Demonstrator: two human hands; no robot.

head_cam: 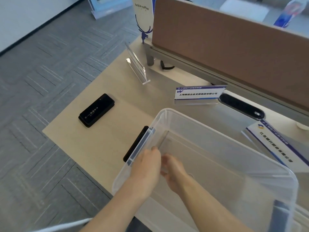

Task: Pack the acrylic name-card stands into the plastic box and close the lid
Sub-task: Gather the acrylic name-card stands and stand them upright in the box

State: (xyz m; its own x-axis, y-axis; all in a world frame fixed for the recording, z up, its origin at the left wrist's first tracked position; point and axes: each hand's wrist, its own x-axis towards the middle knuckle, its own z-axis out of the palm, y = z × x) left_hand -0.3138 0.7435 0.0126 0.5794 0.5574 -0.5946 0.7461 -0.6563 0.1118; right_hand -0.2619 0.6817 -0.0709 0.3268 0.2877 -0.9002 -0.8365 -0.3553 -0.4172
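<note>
1. Left grip (145, 166) and right grip (173, 173) meet inside the plastic box (192, 116), fingers curled (blur hides whether they clasp anything).
2. Blue-carded name-card stand (199, 95) stands on the desk (100, 139) just beyond the box.

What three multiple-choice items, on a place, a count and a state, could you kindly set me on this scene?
1. Where is the black case? A in the box; B on the desk, left of the box; C on the floor.
2. How many stands are on the desk outside the box? A one; B three; C six.
3. The box is: A open; B lidded; C upside down.
Answers: B, the case lies on the desk past the box's left wall; B, one is clear and two hold cards; A, no lid covers it and its inside shows.
</note>
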